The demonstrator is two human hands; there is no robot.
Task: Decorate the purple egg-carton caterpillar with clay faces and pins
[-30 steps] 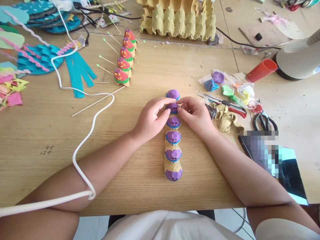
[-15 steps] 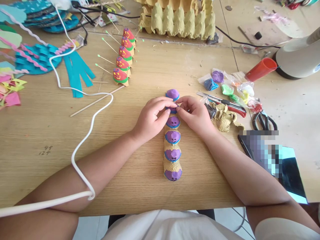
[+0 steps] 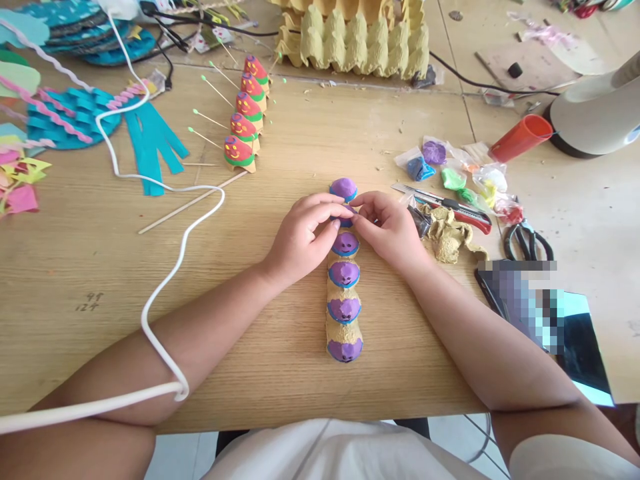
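Observation:
A strip of egg-carton cups [image 3: 344, 273] runs away from me on the table, its bumps covered in purple with blue rims. Small dark faces show on several of the nearer bumps. At the second bump from the far end, my left hand [image 3: 307, 230] reaches in from the left, thumb and fingers bent round its side. My right hand [image 3: 385, 225] meets it from the right, with thumb and forefinger close together on the same bump. The fingertips of both hands nearly touch and partly cover it. Anything small between them is too hidden to make out.
Red and green carton figure [image 3: 245, 127] with thin sticks at back left; egg carton [image 3: 365, 43] at the back. On the right: clay bags [image 3: 454, 178], cutter [image 3: 465, 215], carton scraps [image 3: 447, 240], scissors [image 3: 529, 241], red cup [image 3: 523, 138]. A white cable [image 3: 170, 280] crosses my left forearm.

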